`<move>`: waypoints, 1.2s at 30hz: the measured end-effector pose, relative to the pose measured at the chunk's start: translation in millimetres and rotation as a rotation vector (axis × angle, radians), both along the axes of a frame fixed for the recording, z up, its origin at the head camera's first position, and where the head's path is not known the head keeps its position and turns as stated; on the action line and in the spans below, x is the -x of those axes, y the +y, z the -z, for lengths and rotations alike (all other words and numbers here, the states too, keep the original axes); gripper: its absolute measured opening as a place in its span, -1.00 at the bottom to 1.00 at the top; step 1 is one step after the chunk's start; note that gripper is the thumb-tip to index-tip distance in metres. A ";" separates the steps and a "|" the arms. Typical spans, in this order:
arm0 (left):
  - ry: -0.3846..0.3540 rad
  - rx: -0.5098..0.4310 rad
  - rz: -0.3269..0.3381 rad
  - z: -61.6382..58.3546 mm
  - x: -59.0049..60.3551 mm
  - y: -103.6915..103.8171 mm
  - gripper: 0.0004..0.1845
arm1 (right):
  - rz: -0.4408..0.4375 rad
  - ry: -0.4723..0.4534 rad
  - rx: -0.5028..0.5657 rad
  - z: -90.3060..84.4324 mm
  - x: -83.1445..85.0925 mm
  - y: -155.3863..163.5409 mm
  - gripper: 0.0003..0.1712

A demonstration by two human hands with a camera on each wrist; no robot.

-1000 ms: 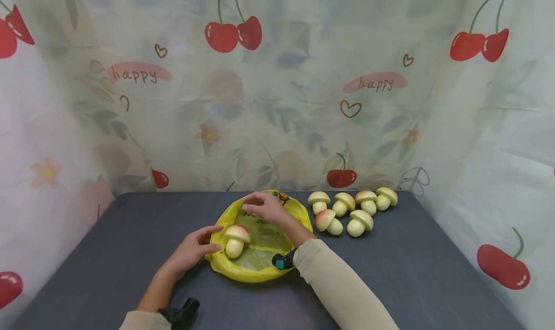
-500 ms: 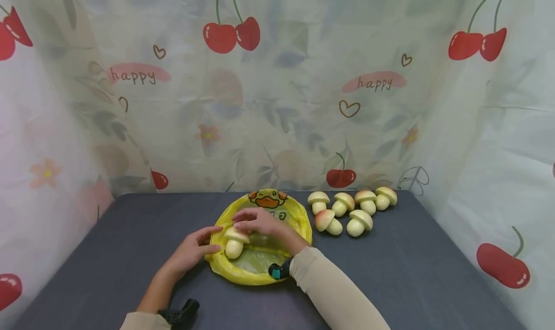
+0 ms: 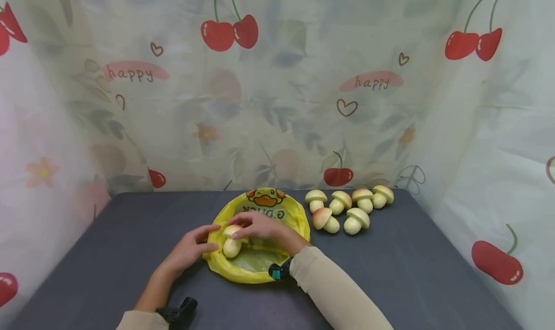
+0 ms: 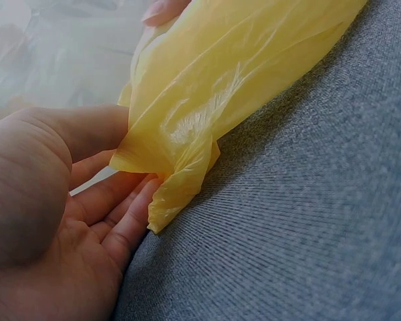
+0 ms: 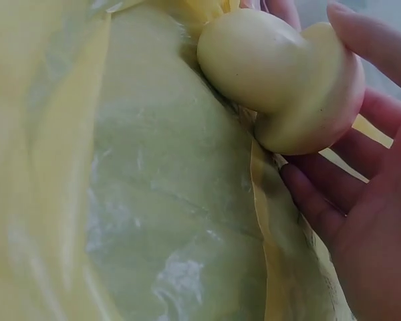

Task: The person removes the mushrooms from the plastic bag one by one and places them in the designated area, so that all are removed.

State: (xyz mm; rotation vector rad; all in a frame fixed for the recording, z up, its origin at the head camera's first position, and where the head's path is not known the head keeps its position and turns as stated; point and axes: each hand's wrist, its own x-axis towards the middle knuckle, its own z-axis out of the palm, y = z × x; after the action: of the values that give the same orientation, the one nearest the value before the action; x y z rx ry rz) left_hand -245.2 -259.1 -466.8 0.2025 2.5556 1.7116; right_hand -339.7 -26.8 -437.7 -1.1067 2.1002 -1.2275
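A yellow plastic bag [image 3: 260,275] with a duck print lies spread on the table, its rim raised all round. On its left part rests a toy mushroom [image 3: 232,247] with a cream stem and a red-tinged cap. My right hand [image 3: 262,225] reaches across the bag and grips that cap. The right wrist view shows the thumb on one side of the mushroom [image 5: 254,60] and fingers on the other. At the bag's left rim, my left hand [image 3: 189,249] touches the yellow plastic [image 4: 180,127] with thumb and fingers spread apart; some fingertips are hidden behind it.
Several more toy mushrooms [image 3: 357,220] stand or lie in a group right of the bag, towards the back edge of the dark table [image 3: 390,272]. A printed curtain [image 3: 277,103] hangs behind the table and along both sides.
My right hand has come from the back of the bag towards the left and front, onto the mushroom's cap, uncovering the duck print. The left hand has stayed at the rim.
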 end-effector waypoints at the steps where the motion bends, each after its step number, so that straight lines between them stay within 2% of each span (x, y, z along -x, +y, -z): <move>1: 0.001 -0.001 -0.004 -0.2 0.5 -0.3 -0.41 | 0.000 0.002 0.002 -1.1 -0.5 0.3 -0.54; 7: -0.011 0.001 -0.006 -0.3 1.7 -0.7 -0.40 | 0.025 0.031 0.017 -5.5 -2.3 4.0 -0.56; 15: -0.050 -0.008 -0.015 -2.5 2.2 -0.3 -0.41 | 0.102 0.065 0.065 -16.7 1.6 18.9 -0.56; 21: -0.061 -0.003 -0.027 -1.7 3.5 0.8 -0.41 | 0.127 0.085 0.128 -32.7 6.4 38.2 -0.52; 28: -0.057 -0.005 -0.035 -1.0 3.5 0.6 -0.41 | 0.223 0.114 0.156 -51.0 7.7 66.1 -0.51; 33: -0.060 -0.007 -0.030 -1.3 3.3 0.8 -0.40 | 0.257 0.171 0.193 -64.0 4.8 86.0 -0.49; 36: -0.062 -0.013 -0.018 -2.4 2.8 1.2 -0.40 | 0.284 0.171 0.201 -69.4 3.5 99.3 -0.48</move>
State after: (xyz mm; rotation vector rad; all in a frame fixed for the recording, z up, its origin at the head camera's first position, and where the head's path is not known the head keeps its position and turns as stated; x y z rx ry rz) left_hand -248.1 -257.9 -464.4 0.1258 2.5106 1.7129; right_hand -343.2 72.5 -368.3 -1.0546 2.3672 -1.5546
